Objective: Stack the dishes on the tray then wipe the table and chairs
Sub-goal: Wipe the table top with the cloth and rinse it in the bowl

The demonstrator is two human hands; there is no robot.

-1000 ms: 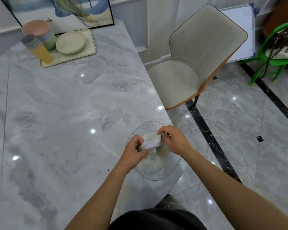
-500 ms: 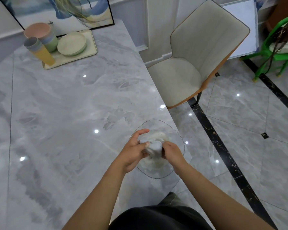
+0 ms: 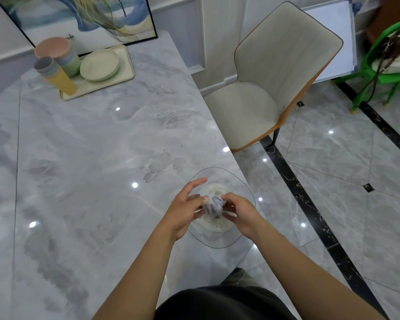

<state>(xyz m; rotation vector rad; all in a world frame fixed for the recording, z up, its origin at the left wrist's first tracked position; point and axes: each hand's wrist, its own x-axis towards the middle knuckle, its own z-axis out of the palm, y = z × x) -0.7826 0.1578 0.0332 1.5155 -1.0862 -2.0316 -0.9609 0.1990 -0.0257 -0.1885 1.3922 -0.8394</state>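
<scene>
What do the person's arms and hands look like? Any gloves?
No gloves. The left hand and right hand are bare, with no rings or watch that I can see. The left arm and right arm are bare too, no sleeves in view. Dark clothing shows below them.

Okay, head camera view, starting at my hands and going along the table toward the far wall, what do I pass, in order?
Grey cloth held by left hand and right hand → stack of cups → stack of bowls → framed painting.
</scene>
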